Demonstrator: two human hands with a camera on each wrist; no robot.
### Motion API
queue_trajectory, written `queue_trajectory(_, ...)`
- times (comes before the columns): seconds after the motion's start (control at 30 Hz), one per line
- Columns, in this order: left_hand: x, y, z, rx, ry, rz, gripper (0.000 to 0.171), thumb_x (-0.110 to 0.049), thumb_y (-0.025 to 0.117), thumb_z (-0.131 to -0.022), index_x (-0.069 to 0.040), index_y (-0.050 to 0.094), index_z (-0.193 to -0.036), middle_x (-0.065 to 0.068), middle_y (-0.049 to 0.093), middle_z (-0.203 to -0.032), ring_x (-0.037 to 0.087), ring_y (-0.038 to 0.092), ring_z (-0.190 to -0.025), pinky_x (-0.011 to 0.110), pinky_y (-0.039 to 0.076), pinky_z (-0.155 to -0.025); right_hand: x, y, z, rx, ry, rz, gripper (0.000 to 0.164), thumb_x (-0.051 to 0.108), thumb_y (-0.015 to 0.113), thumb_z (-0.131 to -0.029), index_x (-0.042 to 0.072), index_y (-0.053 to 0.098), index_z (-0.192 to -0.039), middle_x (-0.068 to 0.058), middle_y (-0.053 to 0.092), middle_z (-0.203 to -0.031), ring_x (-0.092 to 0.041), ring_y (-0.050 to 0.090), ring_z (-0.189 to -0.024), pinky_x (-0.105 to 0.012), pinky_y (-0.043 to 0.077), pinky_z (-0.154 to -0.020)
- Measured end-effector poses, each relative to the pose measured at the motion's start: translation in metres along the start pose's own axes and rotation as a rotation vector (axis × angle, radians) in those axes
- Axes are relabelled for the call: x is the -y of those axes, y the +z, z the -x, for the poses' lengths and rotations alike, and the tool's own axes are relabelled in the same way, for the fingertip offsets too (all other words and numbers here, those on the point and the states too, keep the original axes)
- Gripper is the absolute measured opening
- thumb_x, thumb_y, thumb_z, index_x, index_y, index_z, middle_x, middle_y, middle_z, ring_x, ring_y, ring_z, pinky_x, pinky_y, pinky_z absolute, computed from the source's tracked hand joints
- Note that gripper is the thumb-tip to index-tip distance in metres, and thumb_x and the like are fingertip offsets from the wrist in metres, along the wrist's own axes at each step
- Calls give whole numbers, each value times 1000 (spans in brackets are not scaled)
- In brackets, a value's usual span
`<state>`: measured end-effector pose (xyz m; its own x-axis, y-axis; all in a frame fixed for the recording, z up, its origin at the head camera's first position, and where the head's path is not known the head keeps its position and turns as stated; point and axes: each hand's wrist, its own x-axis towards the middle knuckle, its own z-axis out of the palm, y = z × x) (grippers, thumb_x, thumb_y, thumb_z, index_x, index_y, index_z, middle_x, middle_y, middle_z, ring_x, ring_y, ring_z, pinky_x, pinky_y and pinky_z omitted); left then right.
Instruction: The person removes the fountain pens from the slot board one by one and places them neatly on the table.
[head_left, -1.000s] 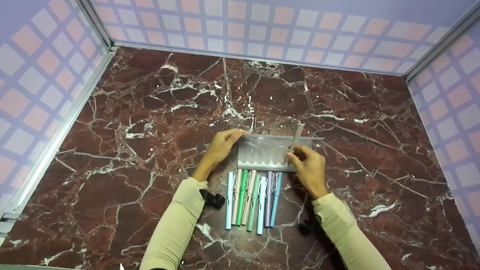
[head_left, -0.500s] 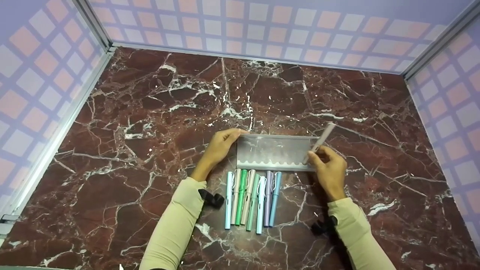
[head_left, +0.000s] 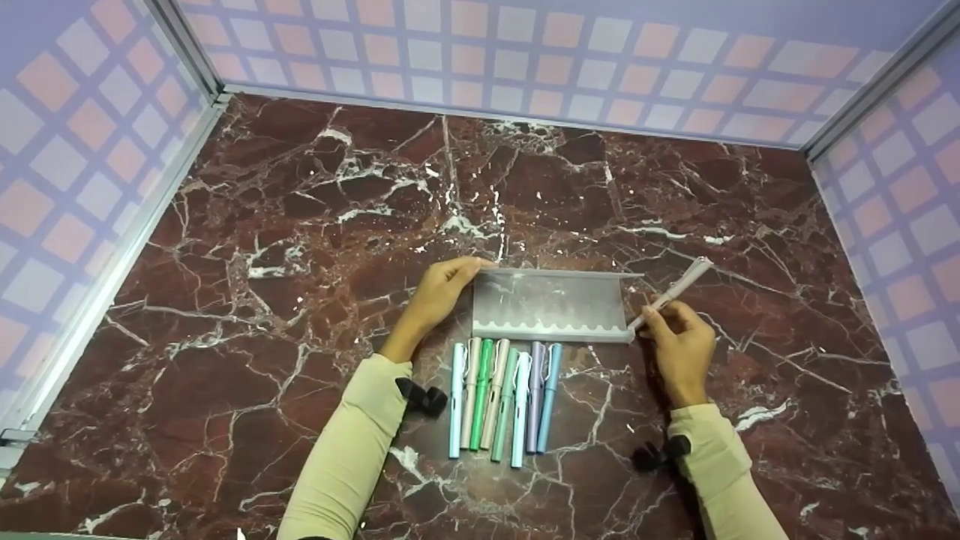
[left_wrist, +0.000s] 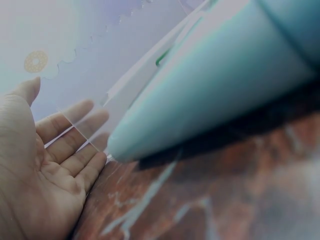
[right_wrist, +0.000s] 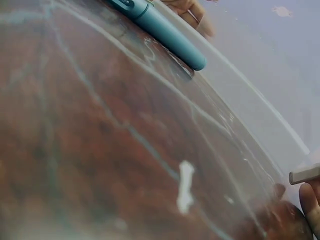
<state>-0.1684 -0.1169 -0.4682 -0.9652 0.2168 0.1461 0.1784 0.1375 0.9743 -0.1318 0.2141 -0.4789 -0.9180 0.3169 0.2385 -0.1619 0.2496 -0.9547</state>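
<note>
A clear plastic pen holder (head_left: 551, 300) with a scalloped front strip stands at mid-table. My left hand (head_left: 442, 292) touches its far left corner. In the left wrist view the left fingers (left_wrist: 75, 132) lie fairly straight behind the clear panel, thumb apart. My right hand (head_left: 684, 345) pinches a pale beige pen (head_left: 682, 283) just off the holder's right end. The pen is tilted, its near end close to the strip's right corner. At the right wrist view's edge, that pen's square end (right_wrist: 304, 174) shows above the fingertips.
Several pens lie side by side before the holder, among them a light blue pen (head_left: 456, 401), a green pen (head_left: 482, 394), a purple pen (head_left: 535, 397) and a blue pen (head_left: 550, 397). Checked walls (head_left: 525, 67) enclose the red marbled table (head_left: 337, 202).
My right hand has moved right with the beige pen, from over the holder to beyond its right end. The pen has tilted further to the right. My left hand stays at the corner.
</note>
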Motion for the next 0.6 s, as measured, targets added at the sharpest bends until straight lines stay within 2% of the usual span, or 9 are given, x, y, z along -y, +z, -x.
queue_trajectory(0.1, 1, 0, -1, 5, -9, 0, 32, -15, 47, -106, 8, 66, -119, 24, 66, -126, 39, 58, -125, 45, 39, -114, 0, -3, 2, -5, 9, 15, 17, -6, 71, -88, -20, 67, -98, -16, 70, -79, -8, 65, -56, -22, 57, -54)
queue_trajectory(0.23, 1, 2, 0, -7, -12, 5, 33, -15, 47, -106, 9, 66, -118, 25, 66, -124, 43, 58, -123, 47, 41, -112, 0, -7, 7, -6, 17, 22, 18, -5, 71, -89, -19, 66, -97, -12, 69, -75, -8, 65, -55, -22, 56, -52)
queue_trajectory(0.43, 0, 1, -1, -11, -3, -5, 32, -14, 47, -106, 9, 67, -117, 26, 67, -123, 43, 59, -121, 46, 43, -111, 1, -16, 25, 10, 84, -17, 21, -5, 71, -89, -20, 64, -101, -3, 70, -74, -10, 64, -54, -22, 56, -51)
queue_trajectory(0.6, 20, 3, -7, -18, -4, 5, 32, -15, 47, -106, 6, 68, -119, 21, 67, -126, 37, 60, -123, 44, 42, -111, -11, -23, 41, 23, 125, 16, 17, -5, 71, -89, -16, 66, -101, 0, 70, -74, -10, 62, -52, -23, 55, -49)
